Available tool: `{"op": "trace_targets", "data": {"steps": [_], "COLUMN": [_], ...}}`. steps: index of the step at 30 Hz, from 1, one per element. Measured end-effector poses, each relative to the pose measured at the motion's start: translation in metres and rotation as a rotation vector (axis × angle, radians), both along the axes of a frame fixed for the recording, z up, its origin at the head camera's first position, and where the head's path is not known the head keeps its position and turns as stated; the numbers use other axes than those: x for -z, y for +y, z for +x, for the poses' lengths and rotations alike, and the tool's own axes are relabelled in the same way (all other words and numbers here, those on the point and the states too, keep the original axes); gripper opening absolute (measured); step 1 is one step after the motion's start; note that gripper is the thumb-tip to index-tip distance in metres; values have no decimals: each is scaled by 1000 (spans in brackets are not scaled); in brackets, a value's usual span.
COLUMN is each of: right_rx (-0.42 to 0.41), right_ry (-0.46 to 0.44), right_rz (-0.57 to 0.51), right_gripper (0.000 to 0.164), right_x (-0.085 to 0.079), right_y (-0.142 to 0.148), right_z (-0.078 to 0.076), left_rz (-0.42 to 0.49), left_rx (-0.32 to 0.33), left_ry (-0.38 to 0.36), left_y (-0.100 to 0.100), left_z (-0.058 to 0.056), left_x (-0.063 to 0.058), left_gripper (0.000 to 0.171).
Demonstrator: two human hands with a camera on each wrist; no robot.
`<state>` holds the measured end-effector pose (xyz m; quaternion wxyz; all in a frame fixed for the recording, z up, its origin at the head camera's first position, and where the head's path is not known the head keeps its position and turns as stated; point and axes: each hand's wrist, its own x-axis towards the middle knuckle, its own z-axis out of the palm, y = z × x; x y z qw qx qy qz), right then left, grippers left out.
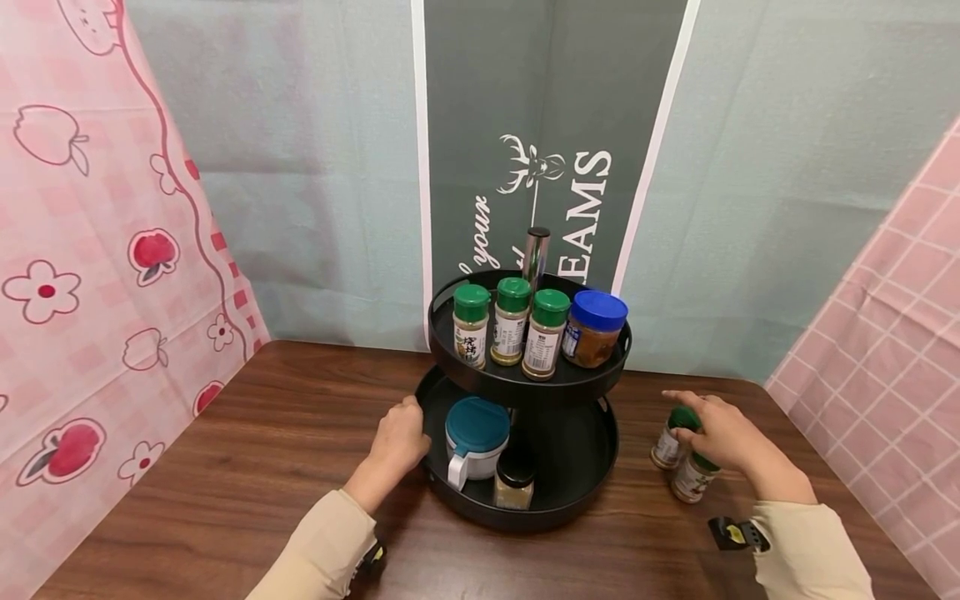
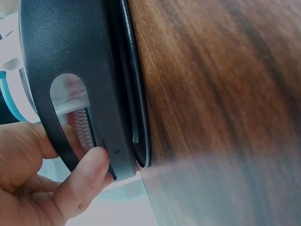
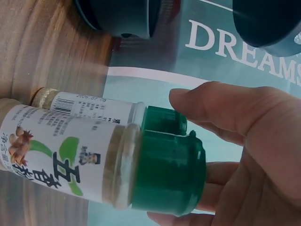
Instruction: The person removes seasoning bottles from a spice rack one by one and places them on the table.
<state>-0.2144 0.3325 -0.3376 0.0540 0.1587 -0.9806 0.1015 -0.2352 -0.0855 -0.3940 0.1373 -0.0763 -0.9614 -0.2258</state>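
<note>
A two-tier black turntable rack stands on the table, its lower tray (image 1: 555,512) under the upper tray (image 1: 525,390). My left hand (image 1: 401,433) grips the lower tray's left rim; in the left wrist view the thumb presses outside, beside the handle slot (image 2: 70,92), with fingers behind the rim. Right of the rack, two green-capped seasoning bottles stand close together, one nearer (image 1: 690,485) and one farther (image 1: 664,450). Over them is my right hand (image 1: 731,433). In the right wrist view its thumb and fingers spread around the green caps (image 3: 169,172), without a visible grip.
Several green-capped bottles (image 1: 542,346) and a blue-lidded jar (image 1: 598,312) stand on the upper tray. Below are a teal-lidded white pot (image 1: 477,427) and a black-lidded small jar (image 1: 514,492). A metal post (image 1: 536,258) rises from the rack. Fabric curtains (image 1: 300,167) surround the wooden table (image 1: 225,467).
</note>
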Motion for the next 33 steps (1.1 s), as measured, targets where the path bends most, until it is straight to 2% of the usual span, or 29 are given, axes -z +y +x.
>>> {"op": "trace_targets", "data": {"steps": [9,18,33], "right_rx": [3,4,-59], "right_ry": [-5,-20,28], "right_rz": [10,18,-49], "right_gripper": [53,54,52], "right_x": [-4,-12,-7], "right_y": [-5,-23,-49], "right_z": [0,2,1], "left_rz": [0,2,0], "left_rx": [-1,-9,-9], "left_ry": [-17,-31,-25], "left_y": [1,1,0], "left_z": [0,0,-1], "left_x": [-1,-1,-1], "left_gripper": [31,31,33]}}
